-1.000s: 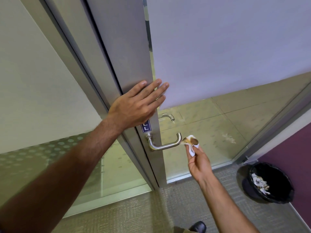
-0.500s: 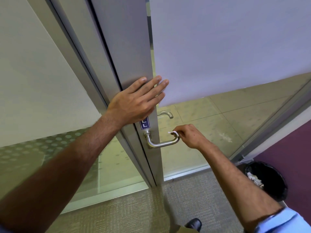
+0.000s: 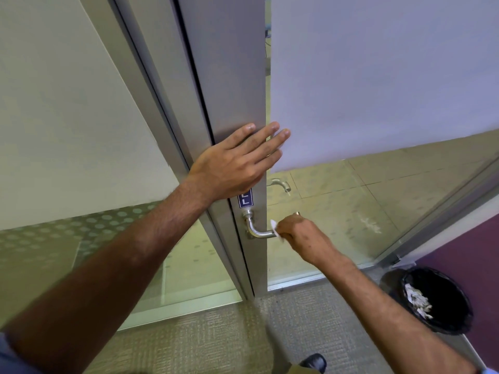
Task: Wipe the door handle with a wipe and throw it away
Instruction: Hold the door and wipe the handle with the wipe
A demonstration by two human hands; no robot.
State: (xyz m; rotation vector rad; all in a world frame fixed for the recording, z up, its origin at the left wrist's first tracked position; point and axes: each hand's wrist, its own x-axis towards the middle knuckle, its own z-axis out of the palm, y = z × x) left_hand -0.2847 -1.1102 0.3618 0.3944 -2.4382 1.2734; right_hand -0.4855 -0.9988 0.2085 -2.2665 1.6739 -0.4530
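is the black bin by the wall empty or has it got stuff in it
Not empty. The black bin holds a small heap of crumpled white wipes against its dark liner, well below the rim.

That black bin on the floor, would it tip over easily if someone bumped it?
Probably yes. The bin looks like a small, thin-walled basket holding only a few crumpled wipes, so it is likely light. It stands free on carpet, which may resist sliding and so favour tipping.

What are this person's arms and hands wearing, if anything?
Both forearms are bare and show some hair. The left hand and right hand wear no gloves; no rings or watch show. A light blue sleeve edge shows at the lower right corner, a blue-grey one at the lower left.
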